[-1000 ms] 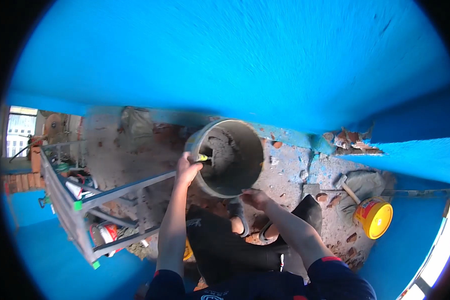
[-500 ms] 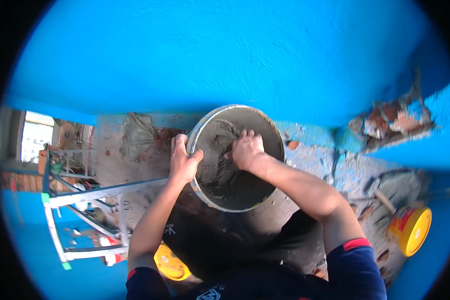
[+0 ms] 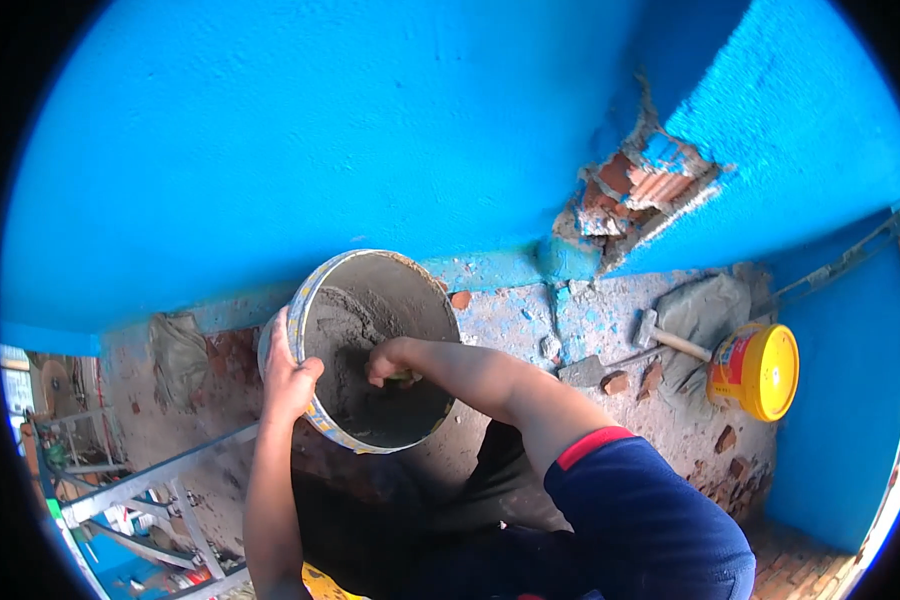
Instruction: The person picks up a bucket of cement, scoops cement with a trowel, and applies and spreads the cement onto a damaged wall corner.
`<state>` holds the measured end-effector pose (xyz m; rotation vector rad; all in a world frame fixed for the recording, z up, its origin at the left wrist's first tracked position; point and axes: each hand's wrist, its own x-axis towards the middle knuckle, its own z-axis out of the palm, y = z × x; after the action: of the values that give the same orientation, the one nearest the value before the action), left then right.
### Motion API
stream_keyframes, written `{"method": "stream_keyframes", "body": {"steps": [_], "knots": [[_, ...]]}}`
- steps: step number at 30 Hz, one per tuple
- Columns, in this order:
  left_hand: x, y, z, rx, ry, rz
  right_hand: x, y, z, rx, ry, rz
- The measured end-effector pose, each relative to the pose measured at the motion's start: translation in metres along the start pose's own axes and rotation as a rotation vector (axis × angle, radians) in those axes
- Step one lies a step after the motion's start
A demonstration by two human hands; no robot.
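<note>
A round bucket (image 3: 322, 425) with a pale, paint-smeared rim stands tilted before me, partly filled with wet grey mortar (image 3: 345, 325). My left hand (image 3: 288, 378) clasps its left rim, the thumb over the edge and the fingers along the outer wall. Inside the bucket, my right hand (image 3: 390, 362) is closed low over the mortar. A small yellow-green bit shows beneath its fingers, perhaps part of a handle; the rest of that thing is hidden by the hand and the mortar.
Beyond the bucket rises a blue wall (image 3: 300, 130) with a broken brick gap (image 3: 650, 190). At right are a yellow-lidded bucket (image 3: 770, 372), a hammer (image 3: 672, 338) and brick rubble (image 3: 615, 382). A metal frame (image 3: 160, 475) stands at left, near a crumpled cloth (image 3: 178, 360).
My view has swung right, so the bucket appears farther left. My right hand has gone from spread fingers on the mortar to a closed grip lower in the bucket. The left hand keeps the rim.
</note>
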<state>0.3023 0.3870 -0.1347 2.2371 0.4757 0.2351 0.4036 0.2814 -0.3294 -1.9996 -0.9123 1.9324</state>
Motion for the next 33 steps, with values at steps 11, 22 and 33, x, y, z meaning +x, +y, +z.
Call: {"method": "stream_keyframes", "body": {"steps": [11,22,33], "knots": [[0.013,0.017,-0.027,-0.327,-0.181,-0.072,-0.186,-0.032,-0.008,-0.681,0.507,-0.191],[-0.007,0.009,-0.012,-0.155,-0.294,0.122,-0.025,-0.07,0.025,-0.538,0.728,0.012],[-0.004,-0.003,-0.031,-0.352,-0.183,0.031,-0.099,-0.051,0.045,-0.949,0.53,-0.224]]}}
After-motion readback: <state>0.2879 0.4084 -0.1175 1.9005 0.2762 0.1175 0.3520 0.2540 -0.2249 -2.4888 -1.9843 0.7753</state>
